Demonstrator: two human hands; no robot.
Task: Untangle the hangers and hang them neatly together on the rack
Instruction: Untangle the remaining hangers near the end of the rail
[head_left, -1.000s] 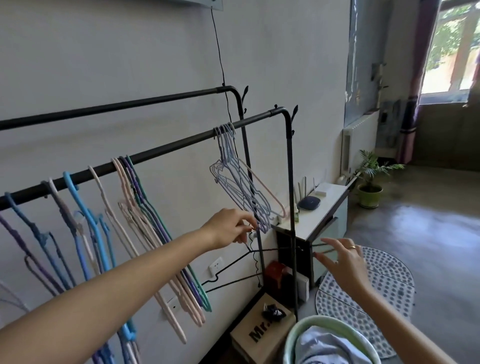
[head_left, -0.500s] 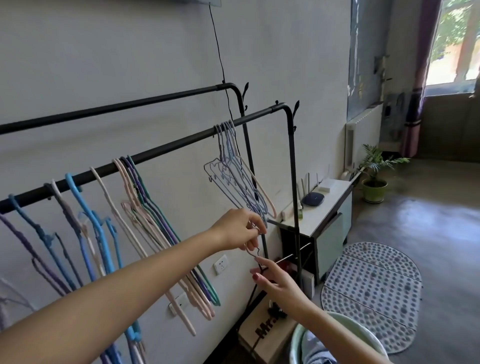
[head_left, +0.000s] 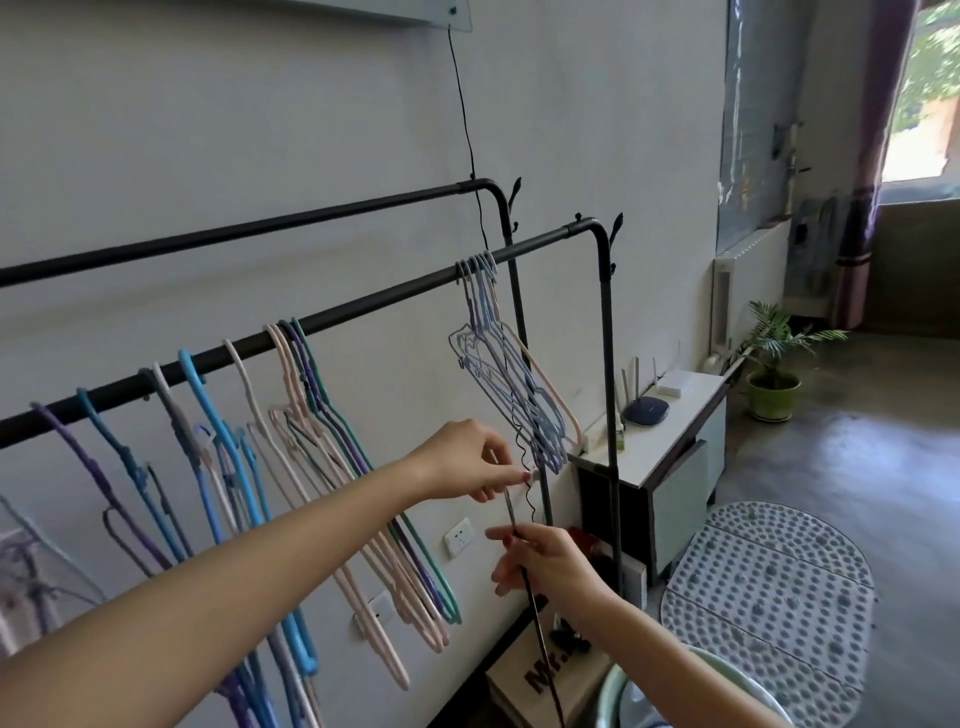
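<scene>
Hangers (head_left: 511, 395) hang bunched on the rack (head_left: 363, 312) near its right post; more straggle leftward. Left hand (head_left: 467, 460) and right hand (head_left: 550, 564) both pinch a dark hanger (head_left: 519, 545) below. Cabinet (head_left: 670, 441), plant (head_left: 774, 374), mat (head_left: 769, 597) on grey floor.

there is one view only, from a camera worn on the person's head, wide-angled so straight lines bow toward the edges. it looks forward and slightly down along the black clothes rack (head_left: 363, 306), which runs close by from lower left up toward the middle. both forearms reach in from the bottom edge, near the lens. right of the rack the floor recedes toward a window (head_left: 930, 88).
</scene>
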